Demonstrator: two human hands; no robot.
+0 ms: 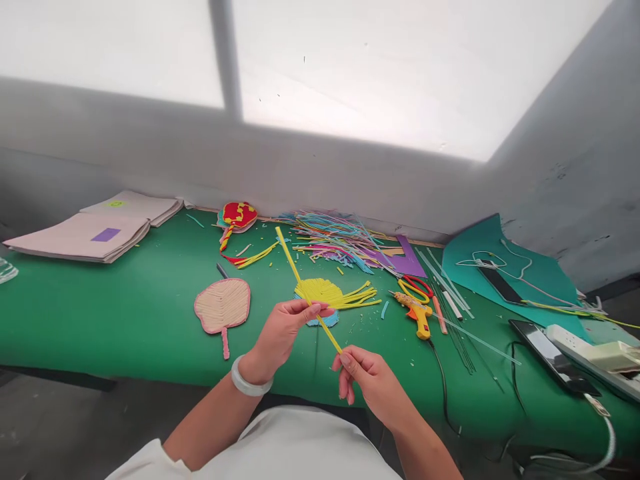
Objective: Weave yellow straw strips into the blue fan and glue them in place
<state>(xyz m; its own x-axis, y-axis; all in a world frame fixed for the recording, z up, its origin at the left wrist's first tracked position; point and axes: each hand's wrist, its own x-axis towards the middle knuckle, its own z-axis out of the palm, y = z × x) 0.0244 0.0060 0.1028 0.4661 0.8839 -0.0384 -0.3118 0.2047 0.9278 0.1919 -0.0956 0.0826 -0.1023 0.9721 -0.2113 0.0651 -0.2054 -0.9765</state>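
Observation:
A long yellow strip (pixel 289 253) slants across the middle of the view, held up over the green table. My left hand (pixel 283 333) pinches it around its middle, thumb on top. At its lower end, my right hand (pixel 367 380) grips the strip between thumb and fingertips. Just beyond my left hand lies a yellow fan-shaped piece (pixel 320 291) with loose strips trailing to the right. Under it shows a light blue piece (pixel 325 320). To the left rests a beige fan (pixel 225 307) with a pink edge and handle.
On the green table (pixel 125 313), a yellow glue gun (pixel 415 313) and scissors (pixel 415 288) lie right of my hands. Colourful strips (pixel 335 237) pile at the back, near a red and yellow fan (pixel 239 215). Cardboard sheets (pixel 75 237) lie left; a phone (pixel 553 357) and power strip (pixel 575 347) right.

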